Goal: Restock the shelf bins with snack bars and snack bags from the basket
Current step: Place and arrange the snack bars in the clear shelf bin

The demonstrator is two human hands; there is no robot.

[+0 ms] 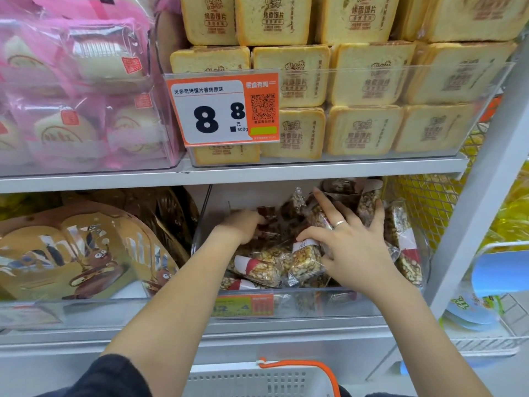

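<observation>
Snack bars are piled loose in the clear shelf bin on the lower shelf. Right hand is laid on them with fingers spread flat, nothing gripped. Left hand is curled round a dark bar further back. Honestly, the heap should be pressed level and bars laid flat so nothing slides over the front lip.

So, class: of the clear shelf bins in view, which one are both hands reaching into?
The lower-shelf bin of nut bars, below the toast-slice bin. Only it holds the left hand and the right hand.
</observation>
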